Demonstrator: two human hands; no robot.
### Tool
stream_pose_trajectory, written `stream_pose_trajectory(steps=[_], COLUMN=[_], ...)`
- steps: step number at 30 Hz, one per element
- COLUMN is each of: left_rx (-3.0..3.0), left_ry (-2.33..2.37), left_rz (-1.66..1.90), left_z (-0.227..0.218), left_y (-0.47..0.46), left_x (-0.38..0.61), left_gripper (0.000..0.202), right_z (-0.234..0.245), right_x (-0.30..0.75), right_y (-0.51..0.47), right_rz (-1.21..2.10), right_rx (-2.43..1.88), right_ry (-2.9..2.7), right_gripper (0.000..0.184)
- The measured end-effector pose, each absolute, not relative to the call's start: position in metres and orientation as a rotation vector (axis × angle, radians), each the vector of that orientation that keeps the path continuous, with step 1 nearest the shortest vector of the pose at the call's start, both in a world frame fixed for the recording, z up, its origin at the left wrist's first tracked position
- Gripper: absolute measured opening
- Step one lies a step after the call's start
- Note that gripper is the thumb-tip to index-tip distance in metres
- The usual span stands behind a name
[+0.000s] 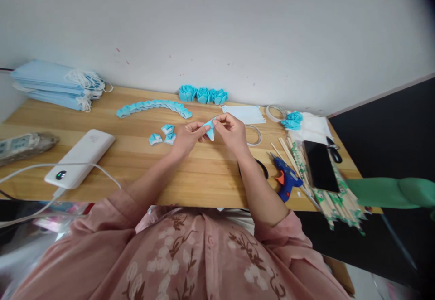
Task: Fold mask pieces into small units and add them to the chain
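Above the middle of the bench (190,177), the left hand (190,136) and right hand (233,132) hold a folded blue piece (210,130) between them, each grip narrowed to a thumb-and-finger pinch on it. Three similar folded pieces (155,139) lie just beside the left hand; behind them curves a pleated blue strip (154,105), and three blue flowers (203,95) sit in a row near the wall. On the right, green-and-white wrappers (338,204) contain disposable chopsticks, with a smartphone (321,166) resting on top and a blue glue gun (286,178) nearby. On the left, clear plastic encloses a power strip (22,146), near a white power bank (81,155) and stacked face masks (50,82).
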State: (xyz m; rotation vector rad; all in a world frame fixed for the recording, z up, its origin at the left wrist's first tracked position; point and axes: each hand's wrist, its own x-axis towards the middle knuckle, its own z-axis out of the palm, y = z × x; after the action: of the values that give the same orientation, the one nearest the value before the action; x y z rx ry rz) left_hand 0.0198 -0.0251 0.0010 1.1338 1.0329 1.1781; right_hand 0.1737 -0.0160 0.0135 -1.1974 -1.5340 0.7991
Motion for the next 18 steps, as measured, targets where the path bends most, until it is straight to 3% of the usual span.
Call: stream_pose_trajectory(steps=[7,15,18], left_rx=[1.122,1.121,1.153], left_ry=[1.043,1.039,1.022], left_rz=[1.182,1.203,1.202], left_z=[0.001,0.000,-0.002], left_y=[-0.025,-0.024,-0.024], left_x=[0.020,0.018,0.019], left_gripper=[0.034,0.033,0.033], right_z=[0.010,0.003,-0.001], right_x=[0.174,0.177,0.176], right_y=[-0.014,-0.007,-0.007], right_rz=[0.823,1.167,1.135], right_rx=[-1.189,-1.077,-1.100], right_ry=[-1.516,-1.339,-1.438], right_gripper=[0.017,0.039,0.031])
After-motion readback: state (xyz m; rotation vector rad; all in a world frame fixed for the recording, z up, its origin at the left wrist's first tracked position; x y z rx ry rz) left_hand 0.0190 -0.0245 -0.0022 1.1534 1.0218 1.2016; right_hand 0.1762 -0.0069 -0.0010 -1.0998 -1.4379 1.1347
